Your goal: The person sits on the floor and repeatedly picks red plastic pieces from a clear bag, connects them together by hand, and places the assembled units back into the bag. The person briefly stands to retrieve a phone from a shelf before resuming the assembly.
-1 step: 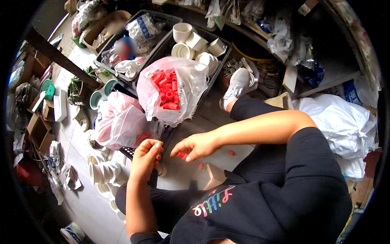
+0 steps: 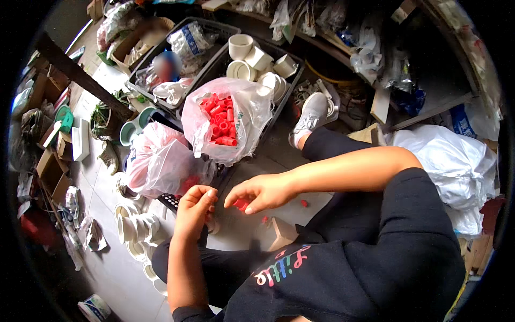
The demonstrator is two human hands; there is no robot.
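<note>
My left hand [image 2: 195, 211] is closed, its fingertips pinched together beside the bags. Whatever it holds is mostly hidden, with only a hint of red below the fingers. To its right, my right hand [image 2: 264, 192] curls its fingers and thumb around a red plastic pipe fitting [image 2: 241, 205]. The two hands are close together but apart. Beyond them, an open translucent plastic bag [image 2: 249, 115] is full of similar red fittings [image 2: 220, 118]. A second pinkish bag [image 2: 155, 158], its top gathered, sits to the left. Small red pieces [image 2: 304, 203] lie on the floor near my right forearm.
White pipe fittings [image 2: 140, 227] stand on the floor at left. A black crate [image 2: 292, 72] at the back holds more white fittings [image 2: 257, 56]. A large white bag [image 2: 442, 161] sits at right. My shoe [image 2: 313, 110] is beside the crate, and a cardboard piece [image 2: 282, 233] is below my hands.
</note>
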